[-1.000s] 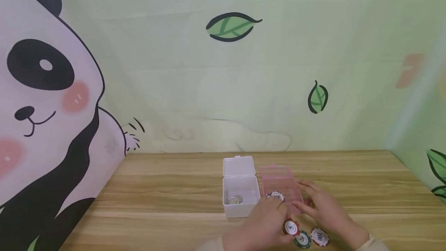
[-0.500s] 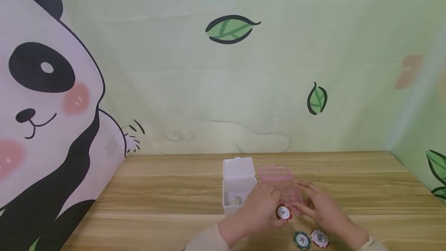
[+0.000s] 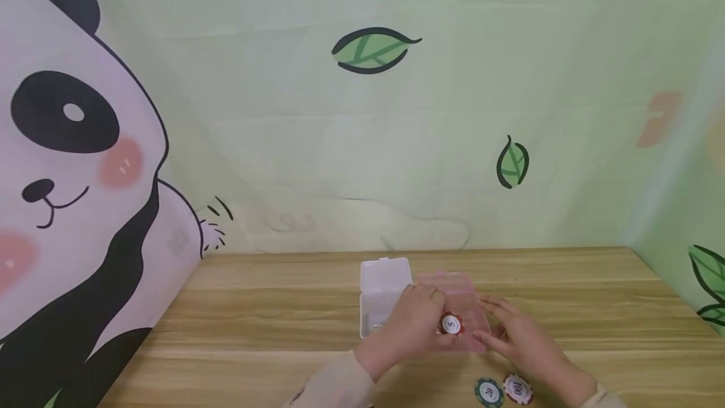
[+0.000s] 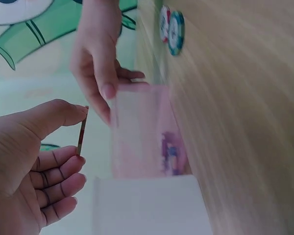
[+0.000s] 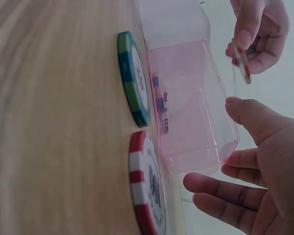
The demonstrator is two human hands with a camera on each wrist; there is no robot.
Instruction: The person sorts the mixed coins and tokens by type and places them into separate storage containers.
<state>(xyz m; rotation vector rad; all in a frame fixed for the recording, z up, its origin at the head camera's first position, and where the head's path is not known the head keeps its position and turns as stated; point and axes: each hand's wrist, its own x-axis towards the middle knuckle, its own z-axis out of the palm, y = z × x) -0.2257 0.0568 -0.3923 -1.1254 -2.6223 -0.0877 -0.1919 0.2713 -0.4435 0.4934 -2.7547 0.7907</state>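
Observation:
My left hand pinches a red-edged poker chip marked 5 between thumb and index finger, over the opened pink see-through plastic box. In the left wrist view that chip is edge-on, clear of the box; the other fingers curl loosely. My right hand holds the box's right end, thumb at the near corner and fingers along the far side. Through the pink wall, bluish chips show at the bottom. A green 20 chip and a red-and-white 100 chip lie on the table in front.
An opened white plastic box stands directly left of the pink one, partly covered by my left hand; something shiny lies inside. The wooden table ends at a green wall cloth printed with a panda and leaves.
My left hand has moved up and left with the 5 chip, from the table to over the pink box. A 500 chip seen earlier at the box is now out of the head view.

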